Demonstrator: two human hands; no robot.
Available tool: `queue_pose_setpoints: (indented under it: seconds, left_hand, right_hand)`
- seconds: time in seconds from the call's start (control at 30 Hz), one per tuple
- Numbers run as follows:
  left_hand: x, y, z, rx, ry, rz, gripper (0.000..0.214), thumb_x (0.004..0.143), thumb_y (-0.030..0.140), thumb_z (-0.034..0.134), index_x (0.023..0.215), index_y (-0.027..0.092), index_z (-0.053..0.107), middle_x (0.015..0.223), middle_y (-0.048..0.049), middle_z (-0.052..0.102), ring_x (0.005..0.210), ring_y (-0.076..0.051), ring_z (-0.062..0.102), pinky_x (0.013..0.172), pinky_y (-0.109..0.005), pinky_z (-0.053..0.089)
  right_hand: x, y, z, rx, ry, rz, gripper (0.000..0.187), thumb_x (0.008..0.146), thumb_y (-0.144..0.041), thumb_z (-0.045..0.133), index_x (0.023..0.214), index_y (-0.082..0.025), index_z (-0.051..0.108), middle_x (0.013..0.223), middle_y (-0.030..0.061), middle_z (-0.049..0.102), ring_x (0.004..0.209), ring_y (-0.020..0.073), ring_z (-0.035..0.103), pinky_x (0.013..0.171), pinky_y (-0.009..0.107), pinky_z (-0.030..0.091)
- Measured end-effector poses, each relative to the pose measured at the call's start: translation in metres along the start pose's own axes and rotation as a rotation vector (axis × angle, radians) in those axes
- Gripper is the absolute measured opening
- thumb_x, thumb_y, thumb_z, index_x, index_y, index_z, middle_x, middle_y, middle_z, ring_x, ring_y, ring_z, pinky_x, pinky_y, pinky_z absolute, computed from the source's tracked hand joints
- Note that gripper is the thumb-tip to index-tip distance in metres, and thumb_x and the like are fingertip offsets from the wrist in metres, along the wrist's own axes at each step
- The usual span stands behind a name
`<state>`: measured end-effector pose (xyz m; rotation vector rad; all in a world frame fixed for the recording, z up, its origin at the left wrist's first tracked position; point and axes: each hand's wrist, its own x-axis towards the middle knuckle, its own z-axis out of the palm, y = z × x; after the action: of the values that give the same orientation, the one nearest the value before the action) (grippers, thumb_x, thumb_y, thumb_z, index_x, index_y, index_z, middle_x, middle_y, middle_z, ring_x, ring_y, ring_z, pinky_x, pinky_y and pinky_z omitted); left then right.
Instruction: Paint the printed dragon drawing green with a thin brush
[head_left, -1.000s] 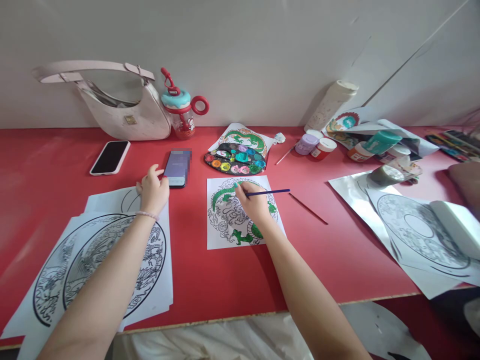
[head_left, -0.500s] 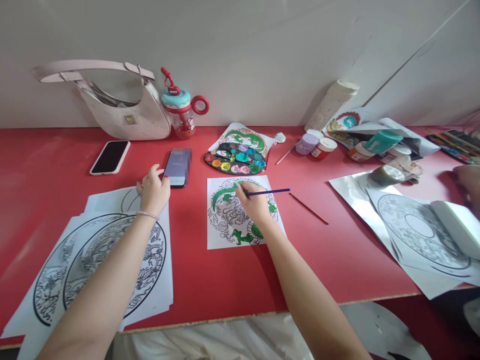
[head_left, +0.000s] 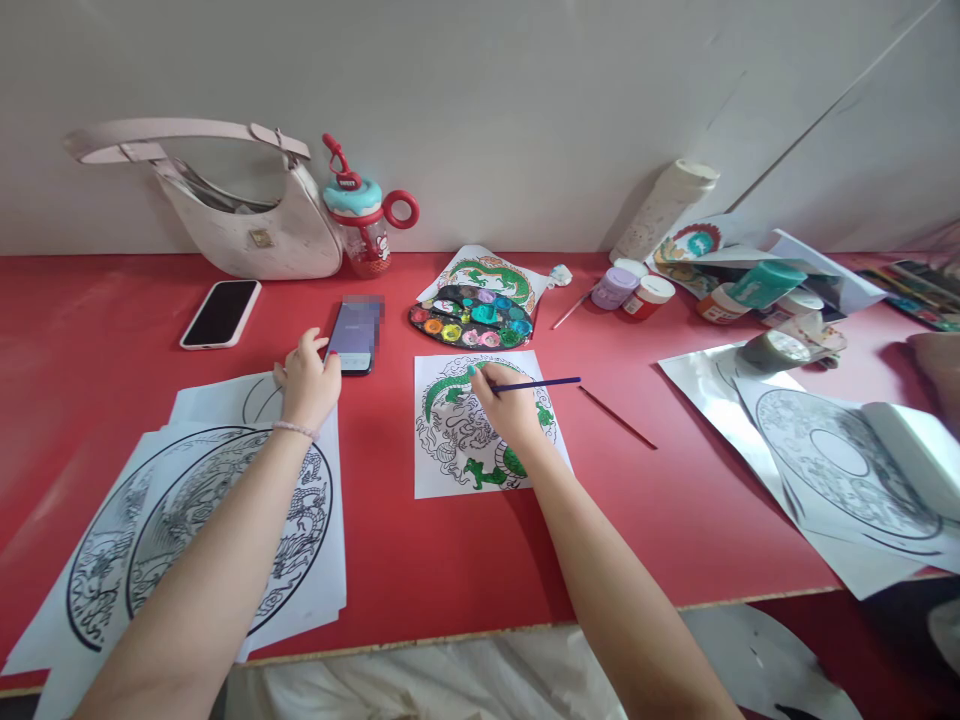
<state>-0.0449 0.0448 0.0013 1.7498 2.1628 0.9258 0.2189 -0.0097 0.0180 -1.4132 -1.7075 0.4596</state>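
Dragon sheet (head_left: 469, 432) lies flat on the red surface (head_left: 390, 560) in front of me; parts of body and legs are green, head and clouds bare line art. My right hand (head_left: 514, 405) is over its upper right, fingers pinching the blue brush (head_left: 546, 383). Tip's hidden behind my hand, so can't tell if it touches paper.

Main risk: smudging. Hand covers part of the drawing close to green areas; if any is wet, the side of my palm drags it. Can't tell wet from dry. Second: sheet creep. Nothing visible pins it, since my left hand (head_left: 309, 380) is off at the phone (head_left: 354, 335), fingers loosely bent, thumb at its lower-left edge, not wrapped round anything. A firm stroke could shift the paper and push green over a line.

Paint palette (head_left: 471, 325) sits just beyond the top edge, overlapping a second dragon picture (head_left: 517, 272); a loaded brush crossing from there could drip. Thin reddish brush (head_left: 617, 418) lies loose just right of the sheet, easy to knock with my forearm. Line-art stack (head_left: 180, 500) is under my left arm; sleeve-less drag could skew it.
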Motion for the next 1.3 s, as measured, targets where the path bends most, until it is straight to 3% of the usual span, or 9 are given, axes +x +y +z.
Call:
queue_pose_setpoints:
  seconds: [1.3]
  left_hand:
    - [0.0000,0.0001,0.0000,-0.003,0.004,0.006,0.046,0.084,0.025,0.042,0.130,0.021,0.042,0.130,-0.0097,0.056,0.127,-0.030,0.043,0.111,-0.061,0.013]
  right_hand:
    - [-0.0006,0.0014,0.0017,-0.018,-0.047,0.013,0.039,0.088,-0.036,0.040,0.056,-0.019,0.026,0.051,-0.0027,0.032,0.049,0.0081,0.028,0.050,0.024,0.021]
